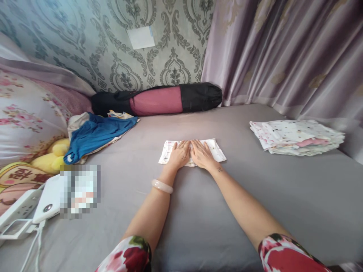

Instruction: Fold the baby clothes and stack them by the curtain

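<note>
A white printed cloth (217,151), folded into a small rectangle, lies on the grey bed sheet (227,192) in front of me. My left hand (180,155) rests flat on it, fingers stretched out. Beside it my right hand (201,154) also presses flat on the cloth, the two hands meeting near its middle. Both palms cover the central part of the cloth, so only its ends and edges show. To the right sits a stack of similar folded white cloths (295,136) with small prints and a bit of pink.
Along the wall lies a black and pink rolled bag (155,101). At left are blue clothing (99,130), a yellow plush toy (52,156), a floral pillow (25,117), a white power bank (52,196) with cables and a power strip (21,207). Curtains (255,56) hang at right.
</note>
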Available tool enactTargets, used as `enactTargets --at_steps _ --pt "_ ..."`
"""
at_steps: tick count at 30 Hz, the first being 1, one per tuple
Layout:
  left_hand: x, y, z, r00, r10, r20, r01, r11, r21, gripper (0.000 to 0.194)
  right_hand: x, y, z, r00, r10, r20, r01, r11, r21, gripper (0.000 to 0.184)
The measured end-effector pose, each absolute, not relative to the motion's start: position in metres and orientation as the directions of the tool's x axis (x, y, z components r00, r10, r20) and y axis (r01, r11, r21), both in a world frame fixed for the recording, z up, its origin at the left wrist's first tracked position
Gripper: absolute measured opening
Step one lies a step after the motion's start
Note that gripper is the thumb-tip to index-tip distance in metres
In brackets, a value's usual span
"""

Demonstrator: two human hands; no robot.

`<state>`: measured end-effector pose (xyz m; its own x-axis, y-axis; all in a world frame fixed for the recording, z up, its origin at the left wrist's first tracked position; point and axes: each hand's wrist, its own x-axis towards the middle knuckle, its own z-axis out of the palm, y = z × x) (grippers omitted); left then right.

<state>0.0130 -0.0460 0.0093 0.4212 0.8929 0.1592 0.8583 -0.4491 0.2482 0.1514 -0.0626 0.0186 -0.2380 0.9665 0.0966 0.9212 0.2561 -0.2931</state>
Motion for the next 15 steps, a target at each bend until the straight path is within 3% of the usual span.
enactTargets --at_steps 10,15 --pt "0.009 -0.056 0.016 0.39 0.88 0.273 0.885 -0.44 0.153 0.043 0.155 -0.067 0.017 -0.168 0.967 0.193 0.935 0.218 -0.279 0.054" --pt "0.014 -0.062 0.013 0.402 0.893 0.205 0.895 -0.43 0.121 0.05 0.158 -0.07 0.014 -0.154 0.968 0.197 0.946 0.202 -0.254 0.053"
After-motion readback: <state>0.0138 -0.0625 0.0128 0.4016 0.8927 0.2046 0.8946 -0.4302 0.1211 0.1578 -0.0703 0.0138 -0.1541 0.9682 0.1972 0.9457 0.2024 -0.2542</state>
